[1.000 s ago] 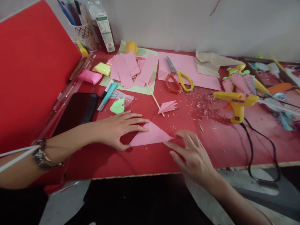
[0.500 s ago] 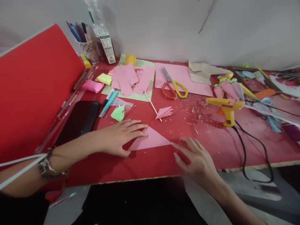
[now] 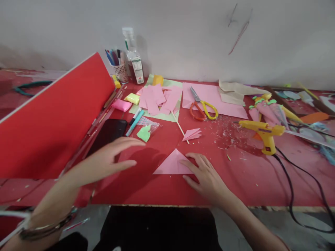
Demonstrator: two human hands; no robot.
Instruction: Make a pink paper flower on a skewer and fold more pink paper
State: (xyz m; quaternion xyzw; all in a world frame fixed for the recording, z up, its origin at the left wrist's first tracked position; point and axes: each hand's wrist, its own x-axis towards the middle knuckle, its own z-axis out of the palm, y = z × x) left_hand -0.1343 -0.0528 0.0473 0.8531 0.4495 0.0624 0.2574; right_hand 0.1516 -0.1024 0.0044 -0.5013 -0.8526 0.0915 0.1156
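A pink paper triangle (image 3: 169, 165), folded with a crease near its top, lies flat on the red table. My right hand (image 3: 202, 176) rests its spread fingers on the right part of this paper, covering that corner. Off to the left, my left hand (image 3: 112, 157) is raised above the table, thumb and fingers apart, holding nothing and a little blurred. Just behind the triangle lies a small pleated pink paper piece (image 3: 192, 134) against a thin wooden stick (image 3: 179, 126).
Scissors (image 3: 201, 106) lie on a pink sheet (image 3: 230, 108) at the back. A yellow glue gun (image 3: 264, 132) with a black cord is at right, near paper scraps. Phone (image 3: 107, 134), pens (image 3: 135, 122) and a red board (image 3: 60, 118) occupy the left. A glass bottle (image 3: 136, 64) stands behind.
My left hand has lifted off the paper and moved left. My right hand has shifted from the triangle's right tip onto its right part. The camera view has turned somewhat left.
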